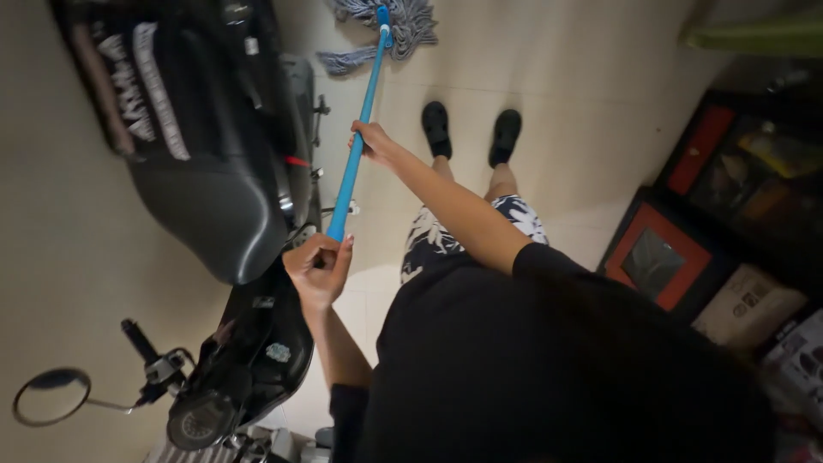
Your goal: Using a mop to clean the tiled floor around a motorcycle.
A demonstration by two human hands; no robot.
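The long blue plastic mop handle (358, 129) runs almost straight away from the person, tilting slightly right toward its far end, where the grey-and-blue string mop head (383, 30) lies spread on the pale tiled floor (591, 103). The left hand (319, 270) is clenched around the near end of the pole, fingers curled tight. The right hand (370, 140) grips the shaft about halfway along, wrapped fully round it. The pole passes just beside the black scooter seat (210, 201). Two black clogs (471, 133) stand near the mop head.
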